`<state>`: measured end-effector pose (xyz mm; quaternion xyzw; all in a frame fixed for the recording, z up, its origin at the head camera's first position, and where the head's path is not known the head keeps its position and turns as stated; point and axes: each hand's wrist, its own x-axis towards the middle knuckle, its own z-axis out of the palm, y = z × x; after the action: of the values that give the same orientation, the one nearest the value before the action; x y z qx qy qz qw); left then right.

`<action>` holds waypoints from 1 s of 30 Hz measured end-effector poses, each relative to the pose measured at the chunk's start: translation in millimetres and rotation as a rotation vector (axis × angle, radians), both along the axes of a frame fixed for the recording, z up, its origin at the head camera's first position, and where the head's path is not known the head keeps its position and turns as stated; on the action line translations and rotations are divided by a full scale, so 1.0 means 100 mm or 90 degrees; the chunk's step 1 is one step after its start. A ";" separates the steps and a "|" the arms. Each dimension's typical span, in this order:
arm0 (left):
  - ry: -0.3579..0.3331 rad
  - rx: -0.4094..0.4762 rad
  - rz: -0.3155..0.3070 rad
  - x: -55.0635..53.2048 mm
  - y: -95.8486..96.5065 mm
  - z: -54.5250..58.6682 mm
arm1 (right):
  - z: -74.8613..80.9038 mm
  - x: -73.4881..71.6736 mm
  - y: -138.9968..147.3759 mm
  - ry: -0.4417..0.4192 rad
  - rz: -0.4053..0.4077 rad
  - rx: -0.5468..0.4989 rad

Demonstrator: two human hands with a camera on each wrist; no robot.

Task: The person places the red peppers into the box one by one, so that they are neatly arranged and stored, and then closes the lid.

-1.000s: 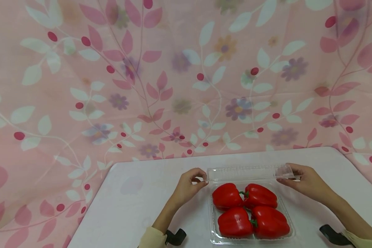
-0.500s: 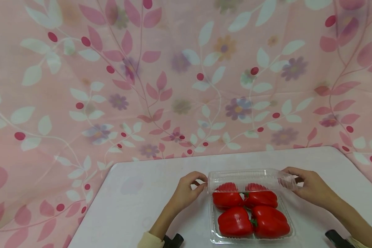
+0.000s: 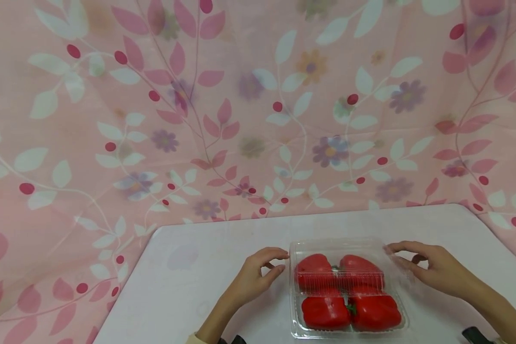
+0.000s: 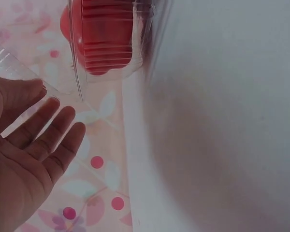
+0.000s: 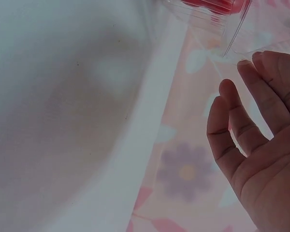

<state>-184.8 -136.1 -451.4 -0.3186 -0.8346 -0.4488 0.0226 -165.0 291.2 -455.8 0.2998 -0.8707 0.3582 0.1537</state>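
Note:
In the head view, a clear plastic clamshell box (image 3: 295, 329) stands on the table with several red bell peppers (image 3: 327, 313) in it. Its hinged lid (image 3: 337, 246) leans forward, tilted over the back peppers. At the lid's left edge my left hand (image 3: 255, 277) pinches it with thumb and forefinger. My right hand (image 3: 438, 267) does likewise at the right edge. The left wrist view has the left hand's thumb and forefinger at the lid's corner, other fingers spread loosely. The right wrist view shows the right fingertips (image 5: 244, 65) close together at the plastic edge.
A white-covered table (image 3: 215, 258) lies under the box, its back edge in front of a pink floral cloth (image 3: 241, 119). Dark wrist straps (image 3: 475, 335) show at the bottom of the head view.
The lid has swung from upright at the back, forward and down over the back peppers. Both hands have moved slightly toward the person with it. The box and peppers have stayed put.

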 end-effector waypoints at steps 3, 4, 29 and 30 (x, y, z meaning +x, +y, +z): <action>-0.014 -0.012 0.010 0.06 0.01 0.02 | 0.00 0.03 0.00 -0.006 0.007 0.001; -0.021 -0.014 0.011 0.08 0.01 0.03 | 0.00 0.05 0.00 -0.014 0.005 0.002; -0.471 0.160 0.071 0.64 0.04 0.26 | 0.02 0.39 0.00 -0.138 -0.064 0.037; -0.487 0.168 0.071 0.65 0.04 0.26 | 0.02 0.40 0.00 -0.140 -0.064 0.040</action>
<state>-119.6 -131.7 -425.4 -0.0768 -0.7342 -0.6360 -0.2247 -124.6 291.0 -454.2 0.2194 -0.9070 0.3536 0.0656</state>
